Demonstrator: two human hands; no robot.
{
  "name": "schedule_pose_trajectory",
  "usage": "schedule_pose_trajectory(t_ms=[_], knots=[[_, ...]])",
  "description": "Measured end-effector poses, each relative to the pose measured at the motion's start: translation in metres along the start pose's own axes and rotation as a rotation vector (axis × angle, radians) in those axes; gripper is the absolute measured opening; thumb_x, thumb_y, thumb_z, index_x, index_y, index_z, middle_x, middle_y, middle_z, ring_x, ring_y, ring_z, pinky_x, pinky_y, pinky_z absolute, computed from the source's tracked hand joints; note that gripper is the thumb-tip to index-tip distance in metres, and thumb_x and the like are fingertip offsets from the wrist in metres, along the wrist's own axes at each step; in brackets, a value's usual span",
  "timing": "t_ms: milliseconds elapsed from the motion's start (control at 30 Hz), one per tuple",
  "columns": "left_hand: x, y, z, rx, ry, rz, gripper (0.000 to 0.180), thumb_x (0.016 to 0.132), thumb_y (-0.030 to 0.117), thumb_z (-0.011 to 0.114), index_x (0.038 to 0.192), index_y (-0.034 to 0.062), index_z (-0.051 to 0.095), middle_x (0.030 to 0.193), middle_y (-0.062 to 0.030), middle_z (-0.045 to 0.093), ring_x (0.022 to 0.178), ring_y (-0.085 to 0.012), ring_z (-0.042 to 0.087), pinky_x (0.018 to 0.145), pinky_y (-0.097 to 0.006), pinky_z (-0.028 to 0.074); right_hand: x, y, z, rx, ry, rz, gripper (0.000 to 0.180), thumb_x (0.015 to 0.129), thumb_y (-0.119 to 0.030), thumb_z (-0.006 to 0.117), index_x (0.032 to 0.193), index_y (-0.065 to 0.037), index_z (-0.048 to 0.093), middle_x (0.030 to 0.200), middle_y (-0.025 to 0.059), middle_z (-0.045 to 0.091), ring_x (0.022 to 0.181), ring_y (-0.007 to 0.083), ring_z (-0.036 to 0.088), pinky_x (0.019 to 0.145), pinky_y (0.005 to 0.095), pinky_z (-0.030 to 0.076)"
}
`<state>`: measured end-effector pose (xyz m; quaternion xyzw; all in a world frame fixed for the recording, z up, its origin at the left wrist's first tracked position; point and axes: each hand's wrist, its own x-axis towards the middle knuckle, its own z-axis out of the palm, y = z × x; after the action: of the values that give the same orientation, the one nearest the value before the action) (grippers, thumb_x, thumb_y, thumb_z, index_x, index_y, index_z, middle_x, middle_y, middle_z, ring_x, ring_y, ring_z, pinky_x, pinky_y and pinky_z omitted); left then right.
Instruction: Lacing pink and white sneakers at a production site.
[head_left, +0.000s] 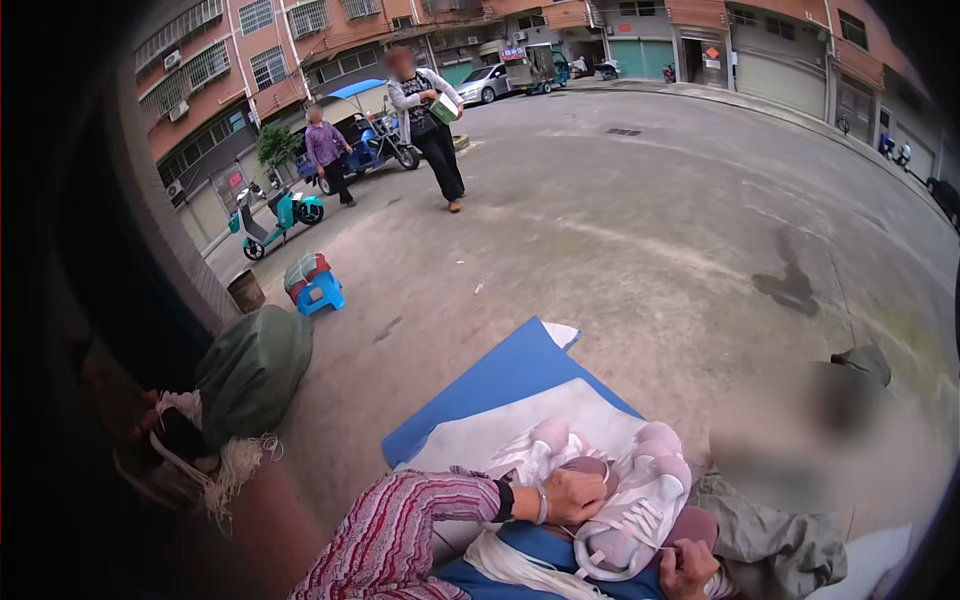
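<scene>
The left hand (pixel 572 495), out of a striped knit sleeve (pixel 400 530) with a dark wristband and a bangle, lies closed over the top of a white shoe (pixel 630 520), fingers curled down on its mauve inside. The right hand (pixel 688 568) at 5 o'clock of it is curled shut near the shoe's laced side; whether it pinches a lace or the cloth beside it I cannot tell. The shoe is soft, padded, with puffy pinkish-white panels and white laces, and rests low in the view at 6 o'clock, on the lap. Just under it hangs a hank of white cord (pixel 510 565).

Beneath lie a smooth blue mat (pixel 500 385) and a pale sheet (pixel 480 435) on top of it. At 3 o'clock of the shoe is crumpled grey-green cloth (pixel 770 540). At 9 o'clock a stuffed green sack (pixel 250 370) slumps beside frayed cream yarn (pixel 235 465); what fills it is hidden.

The ground is rough, stained concrete (pixel 650 220), an open yard ringed by pink-tiled buildings. At 11 o'clock stand a blue stool (pixel 315 285) and a teal scooter (pixel 275 215); 2 people walk at 12.
</scene>
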<state>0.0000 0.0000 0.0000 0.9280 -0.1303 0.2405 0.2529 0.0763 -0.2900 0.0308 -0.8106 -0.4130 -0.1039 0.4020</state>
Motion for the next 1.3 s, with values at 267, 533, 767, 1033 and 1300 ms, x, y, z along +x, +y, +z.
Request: schedule_pose_trajectory(t_ms=[267, 533, 767, 1033, 1300], knots=[[0.002, 0.007, 0.003, -0.017, -0.034, -0.027, 0.012, 0.084, 0.014, 0.064, 0.078, 0.0081, 0.055, 0.073, -0.0100, 0.055, 0.067, -0.0291, 0.063, 0.057, -0.040, 0.048, -0.001, 0.002, -0.007, 0.015, 0.044, -0.026, 0.006, 0.085, -0.009, 0.067, 0.090, -0.007, 0.064, 0.075, 0.0122, 0.060, 0.065, 0.0312, 0.058, 0.056, 0.0406, 0.047], [0.002, 0.004, -0.001, 0.009, -0.007, -0.017, 0.015, 0.082, 0.013, 0.067, 0.075, 0.0082, 0.055, 0.070, -0.0091, 0.053, 0.062, -0.0275, 0.061, 0.055, -0.039, 0.046, 0.001, 0.001, -0.001, 0.002, 0.075, -0.049, 0.006, 0.084, -0.010, 0.068, 0.088, -0.007, 0.064, 0.073, 0.0113, 0.058, 0.062, 0.0303, 0.056, 0.055, 0.0401, 0.046], [0.002, 0.004, -0.001, -0.016, 0.007, -0.036, 0.016, 0.082, 0.014, 0.067, 0.074, 0.0082, 0.055, 0.070, -0.0090, 0.054, 0.063, -0.0277, 0.061, 0.055, -0.038, 0.047, 0.001, 0.001, 0.000, -0.007, 0.084, -0.046, 0.005, 0.084, -0.009, 0.068, 0.087, -0.007, 0.064, 0.071, 0.0112, 0.057, 0.062, 0.0303, 0.056, 0.054, 0.0398, 0.045], [0.001, 0.005, -0.001, 0.002, 0.000, -0.053, 0.015, 0.082, 0.014, 0.067, 0.074, 0.0083, 0.055, 0.070, -0.0090, 0.054, 0.064, -0.0280, 0.061, 0.055, -0.039, 0.047, -0.001, -0.001, -0.002, -0.002, 0.074, -0.031, 0.006, 0.085, -0.009, 0.068, 0.089, -0.006, 0.064, 0.072, 0.0117, 0.057, 0.063, 0.0306, 0.056, 0.055, 0.0397, 0.046], [0.000, 0.005, 0.000, 0.004, 0.007, -0.048, 0.016, 0.082, 0.014, 0.067, 0.073, 0.0083, 0.055, 0.070, -0.0090, 0.054, 0.064, -0.0280, 0.061, 0.055, -0.039, 0.047, 0.000, -0.002, -0.001, 0.007, 0.084, -0.027, 0.006, 0.085, -0.010, 0.068, 0.089, -0.007, 0.065, 0.071, 0.0112, 0.056, 0.061, 0.0299, 0.055, 0.055, 0.0398, 0.046]])
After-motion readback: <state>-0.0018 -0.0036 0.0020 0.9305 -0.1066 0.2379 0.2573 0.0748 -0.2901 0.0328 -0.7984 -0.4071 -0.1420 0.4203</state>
